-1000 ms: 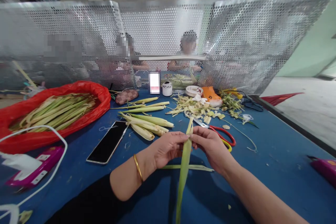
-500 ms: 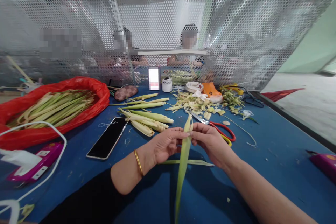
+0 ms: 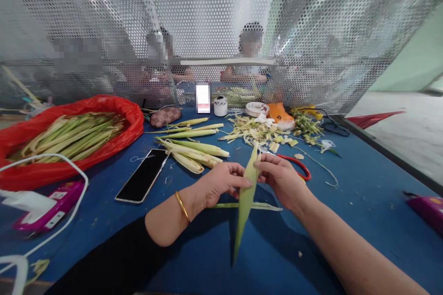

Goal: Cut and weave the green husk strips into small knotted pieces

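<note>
A long pale green leaf strip (image 3: 246,198) hangs between my hands above the blue table (image 3: 353,203), its tip pointing down toward me. My left hand (image 3: 221,186), with a gold bangle on the wrist, pinches the strip's left edge near the top. My right hand (image 3: 282,179) pinches the right edge at the same height. Both hands are closed on it. A second thin leaf strip (image 3: 266,206) lies flat on the table under my hands.
Red-handled scissors (image 3: 298,164) lie just behind my right hand. A black phone (image 3: 142,181), a pile of pale stalks (image 3: 194,152), leaf trimmings (image 3: 254,133) and a red bag of leaves (image 3: 69,140) sit left and behind. A perforated metal screen (image 3: 214,32) stands across the back, with people behind it.
The leaf strip has widened between my fingers and its lower end has lifted and shortened. My hands have shifted slightly up the view. The camera has tilted down a little.
</note>
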`<state>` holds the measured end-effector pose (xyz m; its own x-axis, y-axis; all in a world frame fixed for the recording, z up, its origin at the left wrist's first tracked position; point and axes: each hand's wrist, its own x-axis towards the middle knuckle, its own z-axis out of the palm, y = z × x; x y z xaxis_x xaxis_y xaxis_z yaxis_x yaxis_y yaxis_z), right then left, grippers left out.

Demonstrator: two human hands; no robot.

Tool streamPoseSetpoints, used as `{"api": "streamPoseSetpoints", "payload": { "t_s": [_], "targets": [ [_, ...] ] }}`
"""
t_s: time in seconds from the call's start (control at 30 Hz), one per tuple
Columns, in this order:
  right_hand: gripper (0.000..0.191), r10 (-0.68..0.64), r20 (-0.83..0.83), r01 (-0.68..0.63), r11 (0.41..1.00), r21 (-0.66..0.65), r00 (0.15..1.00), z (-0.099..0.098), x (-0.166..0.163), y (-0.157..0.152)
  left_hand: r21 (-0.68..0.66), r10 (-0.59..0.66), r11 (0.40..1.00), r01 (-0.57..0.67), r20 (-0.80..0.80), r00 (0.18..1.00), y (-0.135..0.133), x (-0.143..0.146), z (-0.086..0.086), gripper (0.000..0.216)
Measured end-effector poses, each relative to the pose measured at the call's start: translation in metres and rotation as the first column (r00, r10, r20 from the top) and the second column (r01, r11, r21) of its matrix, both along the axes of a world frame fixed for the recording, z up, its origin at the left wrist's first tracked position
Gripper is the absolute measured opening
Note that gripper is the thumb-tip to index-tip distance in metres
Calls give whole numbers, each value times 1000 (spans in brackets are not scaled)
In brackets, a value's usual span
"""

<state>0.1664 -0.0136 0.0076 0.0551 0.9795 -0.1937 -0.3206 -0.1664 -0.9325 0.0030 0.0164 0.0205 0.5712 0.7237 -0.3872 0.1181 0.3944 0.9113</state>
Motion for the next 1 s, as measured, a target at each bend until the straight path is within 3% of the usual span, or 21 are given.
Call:
{"api": "streamPoseSetpoints", "payload": {
  "t_s": [0.17,0.43,0.6,0.8,0.87,0.9,1.0],
  "targets": [
    [21,-34,8,34,999,14,999,0,1,2,63,-92,993,102,-145,985,2,-2,-1,31],
    [22,-170,-16,170,984,50,985,-3,7,6,47,-251,963,266,-205,946,3,-4,-1,26],
    [22,-229,-46,232,970,77,972,1,6,6,42,-391,914,404,-185,902,1,-8,-1,21],
    [23,-158,-81,166,981,98,984,5,3,5,9,-515,844,536,-266,815,-3,-9,2,31],
    [23,-79,-71,86,992,91,994,6,1,2,85,-451,872,483,-245,858,-3,-6,4,35],
    [24,-36,-55,40,995,87,998,6,0,1,138,-365,907,397,-209,907,-2,-5,5,36],
    [25,60,31,-63,994,93,998,6,-6,-4,215,11,977,-6,-22,1000,4,-2,4,36]
  ]
}}
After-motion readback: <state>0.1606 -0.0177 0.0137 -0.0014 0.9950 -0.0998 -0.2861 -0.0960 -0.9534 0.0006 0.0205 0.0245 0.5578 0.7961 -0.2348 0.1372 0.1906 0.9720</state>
